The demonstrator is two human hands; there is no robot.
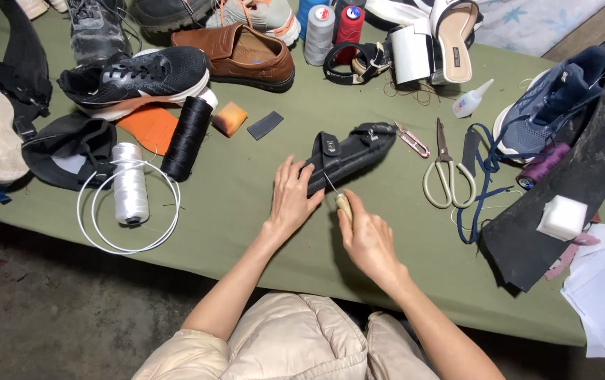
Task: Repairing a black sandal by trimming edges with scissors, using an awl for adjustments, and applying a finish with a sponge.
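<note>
Right now, seen from beside the bench:

Right hand grip: the right hand (pixel 367 236) is closed around a small awl with a pale wooden handle (pixel 344 205), its thin metal needle slanting up and left to the near edge of the sandal.

Left hand grip: the left hand (pixel 291 199) lies flat with fingers spread, pressing on the near left end of a black strapped sandal (pixel 348 151); it holds the shoe down rather than wrapping round it.

Sandal: it lies on the olive-green cloth-covered table (pixel 246 211), about the middle, running from near left to far right, buckle strap uppermost.

Just right of the sandal: small pink-handled thread snips (pixel 412 139), then large scissors with cream handles (pixel 447 171), blades pointing far.

Further right: a dark blue lace (pixel 477 193) trailing from a navy knit sneaker (pixel 550 105), a purple thread spool (pixel 542 165), a black rubber sheet (pixel 563 204) with a white foam block (pixel 563 217) on it.

Far side: a small clear glue bottle (pixel 471 99), a brown leather loafer (pixel 239 55), grey and red thread cones (pixel 334 32), a white heeled sandal (pixel 435 39).

Left of the hands: a black thread spool (pixel 186 138), an orange sponge block (pixel 229 117), a black-and-white running shoe (pixel 137 77), a white thread spool (pixel 130 184) lying inside a loop of white cord (pixel 98 236).

Near edge: the person's beige padded jacket (pixel 295 341).
</note>
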